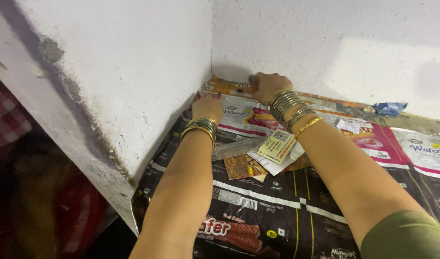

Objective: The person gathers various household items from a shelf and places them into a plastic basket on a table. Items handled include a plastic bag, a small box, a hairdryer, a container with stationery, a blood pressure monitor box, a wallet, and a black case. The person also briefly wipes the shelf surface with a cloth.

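Hands press flat, holding nothing: left hand (pixel 208 106) and right hand (pixel 266 85) push the printed wrapper sheet (pixel 277 211) into the white wall (pixel 133 62) corner

Two rough white plastered walls (pixel 133 62) meeting in a corner (pixel 212 57), grimy dark staining along the left wall's lower edge (pixel 102 144), bright patch of light on the right wall (pixel 373 62), dim red shadowy space at left (pixel 33 192)

The fingertips of both hands – left hand (pixel 208 106), right hand (pixel 265 85) – are hidden; the printed sheet (pixel 287 211) is cut off below.
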